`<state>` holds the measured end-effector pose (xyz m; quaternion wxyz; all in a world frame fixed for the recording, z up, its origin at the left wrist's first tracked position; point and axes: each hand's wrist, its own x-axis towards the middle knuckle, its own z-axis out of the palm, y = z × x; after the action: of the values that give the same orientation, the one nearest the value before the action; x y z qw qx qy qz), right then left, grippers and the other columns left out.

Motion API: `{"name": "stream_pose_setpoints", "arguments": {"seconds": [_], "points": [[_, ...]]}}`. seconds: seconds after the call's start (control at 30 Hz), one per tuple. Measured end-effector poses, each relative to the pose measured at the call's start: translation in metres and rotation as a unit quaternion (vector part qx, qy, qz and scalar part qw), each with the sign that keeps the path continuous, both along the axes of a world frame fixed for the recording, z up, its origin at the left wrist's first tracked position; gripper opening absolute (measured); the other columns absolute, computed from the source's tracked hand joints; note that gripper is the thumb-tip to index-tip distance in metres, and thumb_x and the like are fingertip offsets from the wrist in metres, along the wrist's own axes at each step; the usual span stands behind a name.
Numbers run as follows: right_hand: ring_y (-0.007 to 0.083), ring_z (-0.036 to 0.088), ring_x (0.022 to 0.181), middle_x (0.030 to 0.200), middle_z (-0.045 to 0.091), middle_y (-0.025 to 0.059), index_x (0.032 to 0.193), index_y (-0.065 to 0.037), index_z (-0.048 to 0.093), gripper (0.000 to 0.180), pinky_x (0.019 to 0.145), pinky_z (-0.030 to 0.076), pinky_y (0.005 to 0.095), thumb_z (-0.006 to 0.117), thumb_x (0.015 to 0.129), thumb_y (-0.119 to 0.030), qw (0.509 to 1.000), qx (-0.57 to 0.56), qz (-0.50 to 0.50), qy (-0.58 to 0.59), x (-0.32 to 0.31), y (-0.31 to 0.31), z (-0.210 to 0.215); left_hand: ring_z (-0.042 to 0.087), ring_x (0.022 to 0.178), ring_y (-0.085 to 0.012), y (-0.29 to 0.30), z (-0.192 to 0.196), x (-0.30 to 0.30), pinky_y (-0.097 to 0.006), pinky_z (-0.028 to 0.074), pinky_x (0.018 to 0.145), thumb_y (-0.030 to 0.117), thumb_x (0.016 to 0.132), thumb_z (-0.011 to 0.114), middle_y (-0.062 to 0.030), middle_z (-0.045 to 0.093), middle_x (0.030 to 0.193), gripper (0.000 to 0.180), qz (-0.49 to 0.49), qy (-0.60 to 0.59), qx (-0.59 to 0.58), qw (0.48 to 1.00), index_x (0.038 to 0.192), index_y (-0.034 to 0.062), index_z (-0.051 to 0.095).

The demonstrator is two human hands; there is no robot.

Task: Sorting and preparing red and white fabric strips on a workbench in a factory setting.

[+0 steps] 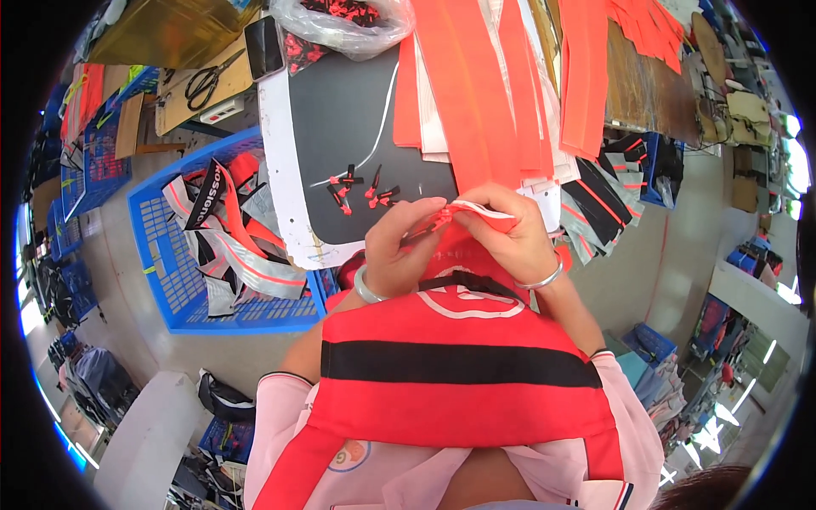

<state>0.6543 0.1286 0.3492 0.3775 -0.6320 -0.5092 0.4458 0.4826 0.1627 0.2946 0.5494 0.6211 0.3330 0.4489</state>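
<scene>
Both hands meet over the near edge of the dark work board [340, 110], close in front of my body. My right hand [510, 242] is closed, with thumb and fingers pinching a folded orange-and-white fabric strip [500, 221]. My left hand [398, 246] pinches a small red-and-black piece [432, 224], which looks like a zipper pull, against the strip's end. Fingers partly hide where the two touch. Just beyond my left hand, several similar red-and-black pieces [374, 194] lie loose on the board, beside a thin white cord [382, 119].
Long orange strips [476, 85] cover the board's right side. A clear plastic bag [353, 38] of small red-and-black pieces sits at the far edge, near a phone [264, 47]. Left stands a blue crate [174, 293] of striped strips; scissors [204, 85] lie beyond it. More strips [595, 204] hang at right.
</scene>
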Motion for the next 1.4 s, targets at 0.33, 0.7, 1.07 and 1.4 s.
{"name": "stream_pose_setpoints", "arguments": {"seconds": [0.33, 0.7, 1.07, 1.4], "points": [[0.0152, 0.058, 0.095, 0.099, 0.062, 0.0064, 0.092, 0.002, 0.064, 0.009, 0.086, 0.046, 0.0270, 0.065, 0.083, -0.001, 0.983, -0.034, -0.043, 0.178, 0.002, 0.007, -0.002, 0.054, 0.065, -0.0179, 0.022, 0.007, -0.002, -0.029, 0.044, 0.059, -0.007, 0.079, 0.061, -0.0082, 0.055, 0.074, 0.036, -0.020, -0.029, 0.030, 0.999, 0.113, 0.0049, 0.067], [0.0106, 0.051, 0.075, 0.078, 0.054, 0.0033, 0.074, 0.000, 0.052, 0.016, 0.070, 0.041, 0.0247, 0.065, 0.082, -0.004, 0.996, 0.015, 0.086, 0.027, 0.011, -0.005, -0.001, 0.059, 0.076, -0.0258, 0.005, 0.008, -0.005, -0.033, 0.047, 0.068, -0.002, 0.082, 0.060, -0.0109, 0.058, 0.082, 0.039, -0.076, -0.027, 0.106, 0.991, 0.119, 0.0092, 0.064], [0.0182, 0.057, 0.078, 0.082, 0.056, 0.0086, 0.089, 0.000, 0.059, 0.013, 0.074, 0.046, 0.0294, 0.062, 0.078, -0.006, 0.997, 0.049, 0.054, -0.037, -0.001, 0.000, 0.010, 0.057, 0.070, -0.0161, 0.010, 0.011, -0.006, -0.028, 0.045, 0.063, -0.007, 0.081, 0.060, -0.0083, 0.061, 0.081, 0.030, -0.052, -0.013, 0.001, 0.999, 0.108, 0.0041, 0.068], [0.0227, 0.064, 0.089, 0.093, 0.065, 0.0116, 0.098, -0.001, 0.063, 0.018, 0.078, 0.048, 0.0317, 0.064, 0.082, -0.009, 1.000, 0.017, -0.006, 0.009, 0.008, -0.029, 0.016, 0.061, 0.073, -0.0217, 0.009, 0.013, 0.002, -0.029, 0.048, 0.064, -0.012, 0.076, 0.059, -0.0107, 0.064, 0.084, 0.038, -0.135, 0.037, 0.070, 0.988, 0.108, 0.0049, 0.069]]}}
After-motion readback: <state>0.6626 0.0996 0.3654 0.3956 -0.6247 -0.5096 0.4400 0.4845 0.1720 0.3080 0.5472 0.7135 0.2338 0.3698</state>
